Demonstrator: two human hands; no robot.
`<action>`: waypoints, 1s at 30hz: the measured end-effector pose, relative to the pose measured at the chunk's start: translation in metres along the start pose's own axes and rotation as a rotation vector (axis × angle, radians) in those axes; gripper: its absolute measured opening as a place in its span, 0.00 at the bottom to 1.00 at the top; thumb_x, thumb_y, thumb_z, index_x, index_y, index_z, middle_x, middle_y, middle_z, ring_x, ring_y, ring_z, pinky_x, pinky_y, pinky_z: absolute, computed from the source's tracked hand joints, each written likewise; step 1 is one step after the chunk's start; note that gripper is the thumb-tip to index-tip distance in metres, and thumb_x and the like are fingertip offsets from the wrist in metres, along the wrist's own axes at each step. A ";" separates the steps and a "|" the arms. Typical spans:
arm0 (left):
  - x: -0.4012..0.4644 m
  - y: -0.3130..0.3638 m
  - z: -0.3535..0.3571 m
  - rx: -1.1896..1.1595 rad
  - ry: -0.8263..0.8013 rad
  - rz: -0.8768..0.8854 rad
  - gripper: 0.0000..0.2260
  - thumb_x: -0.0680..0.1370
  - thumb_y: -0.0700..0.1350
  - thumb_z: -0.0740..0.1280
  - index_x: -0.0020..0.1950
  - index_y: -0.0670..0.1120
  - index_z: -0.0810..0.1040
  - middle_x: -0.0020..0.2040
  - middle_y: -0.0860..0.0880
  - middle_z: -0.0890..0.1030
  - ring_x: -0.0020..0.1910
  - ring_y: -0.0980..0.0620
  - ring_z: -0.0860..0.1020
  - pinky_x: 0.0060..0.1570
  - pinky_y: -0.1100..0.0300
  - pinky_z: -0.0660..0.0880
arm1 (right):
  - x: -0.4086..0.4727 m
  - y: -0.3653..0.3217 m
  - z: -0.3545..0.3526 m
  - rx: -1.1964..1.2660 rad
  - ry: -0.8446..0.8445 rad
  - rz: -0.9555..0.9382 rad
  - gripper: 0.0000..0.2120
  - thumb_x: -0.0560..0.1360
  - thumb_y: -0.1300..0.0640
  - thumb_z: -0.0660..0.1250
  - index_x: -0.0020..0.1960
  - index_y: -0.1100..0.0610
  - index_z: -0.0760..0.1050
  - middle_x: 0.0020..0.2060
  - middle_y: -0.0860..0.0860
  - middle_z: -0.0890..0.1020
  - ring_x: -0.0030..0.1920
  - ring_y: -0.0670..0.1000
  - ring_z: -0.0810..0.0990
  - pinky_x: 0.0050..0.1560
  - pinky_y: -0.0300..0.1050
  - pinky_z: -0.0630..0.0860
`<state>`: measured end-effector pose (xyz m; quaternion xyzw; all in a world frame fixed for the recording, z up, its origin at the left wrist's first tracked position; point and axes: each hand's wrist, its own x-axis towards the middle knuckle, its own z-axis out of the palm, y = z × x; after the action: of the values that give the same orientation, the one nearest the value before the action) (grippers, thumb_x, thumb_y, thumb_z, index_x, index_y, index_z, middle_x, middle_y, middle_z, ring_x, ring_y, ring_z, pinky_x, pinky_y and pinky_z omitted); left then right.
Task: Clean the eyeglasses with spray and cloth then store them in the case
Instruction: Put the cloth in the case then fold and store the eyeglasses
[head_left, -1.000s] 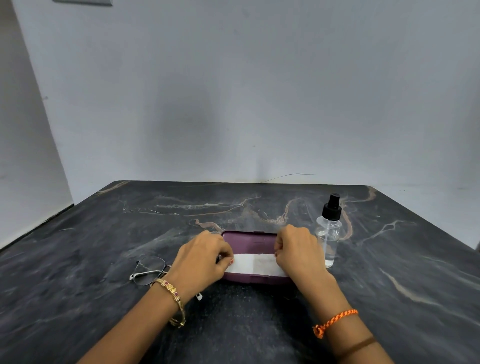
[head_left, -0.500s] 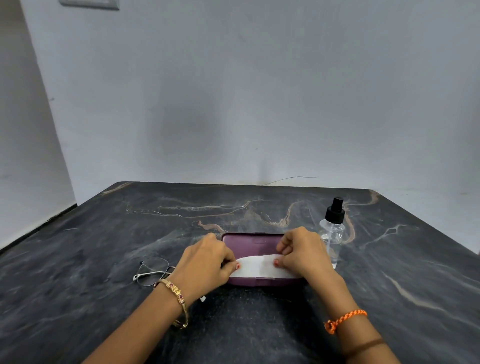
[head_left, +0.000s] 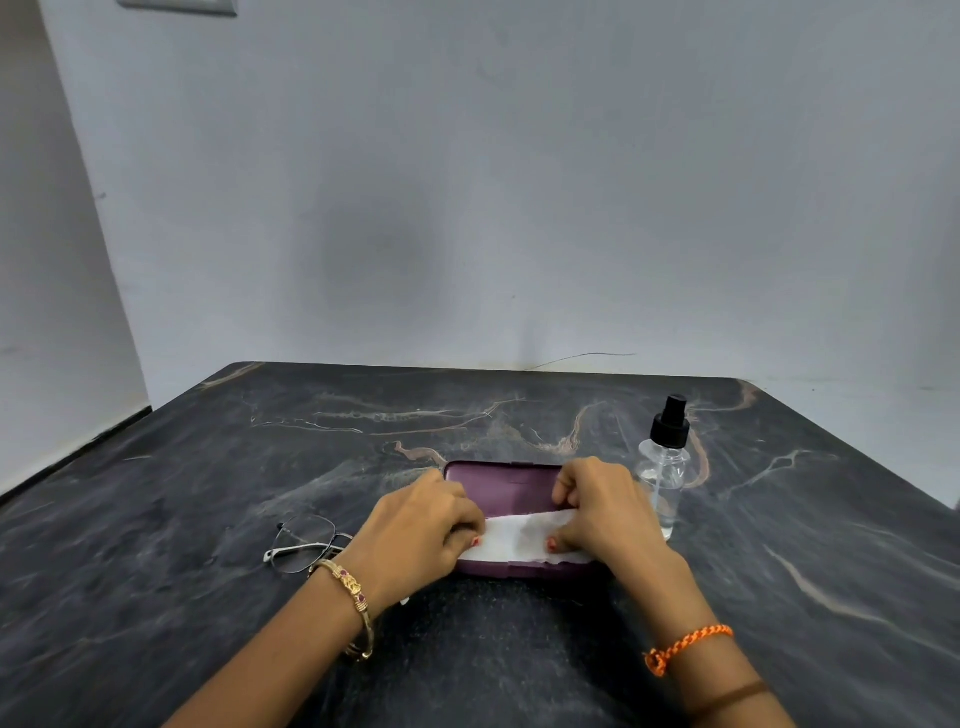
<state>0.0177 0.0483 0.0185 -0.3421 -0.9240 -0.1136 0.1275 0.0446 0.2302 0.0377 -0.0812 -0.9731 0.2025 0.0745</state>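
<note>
Both forearms reach forward over the dark marbled worktop (head_left: 519, 649), wrists low and knuckles up. The left hand (head_left: 415, 525) is curled nearly shut, its fingertips pinching the left end of the white cloth (head_left: 511, 540). The right hand (head_left: 608, 509) is likewise curled, thumb and fingers gripping the cloth's right end. The cloth lies stretched between the hands across the near edge of the purple case (head_left: 501, 483), which sits closed under them. The eyeglasses (head_left: 304, 543) rest just left of the left wrist; the spray bottle (head_left: 665, 467) stands just right of the right hand. No readable writing shows anywhere.
</note>
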 end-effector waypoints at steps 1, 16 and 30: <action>0.000 0.000 0.001 -0.009 -0.009 0.023 0.10 0.79 0.48 0.59 0.56 0.53 0.77 0.54 0.56 0.77 0.54 0.55 0.69 0.50 0.61 0.69 | 0.000 0.000 0.000 -0.008 0.003 -0.025 0.18 0.60 0.60 0.78 0.34 0.50 0.68 0.43 0.50 0.77 0.48 0.52 0.78 0.41 0.41 0.70; 0.004 0.011 0.004 0.250 -0.040 0.062 0.17 0.80 0.55 0.52 0.59 0.52 0.75 0.55 0.54 0.78 0.54 0.51 0.68 0.45 0.60 0.59 | 0.001 -0.004 0.005 -0.131 -0.108 -0.160 0.07 0.68 0.53 0.72 0.45 0.54 0.81 0.48 0.53 0.83 0.50 0.54 0.80 0.49 0.45 0.76; 0.004 0.007 0.008 0.325 -0.030 0.057 0.19 0.80 0.56 0.50 0.55 0.47 0.76 0.52 0.49 0.78 0.54 0.49 0.70 0.46 0.58 0.62 | 0.002 0.001 0.004 -0.124 -0.103 -0.187 0.18 0.70 0.41 0.66 0.33 0.55 0.79 0.36 0.53 0.84 0.41 0.53 0.80 0.39 0.42 0.72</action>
<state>0.0183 0.0584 0.0129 -0.3447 -0.9219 0.0460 0.1705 0.0418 0.2301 0.0342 0.0160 -0.9896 0.1380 0.0377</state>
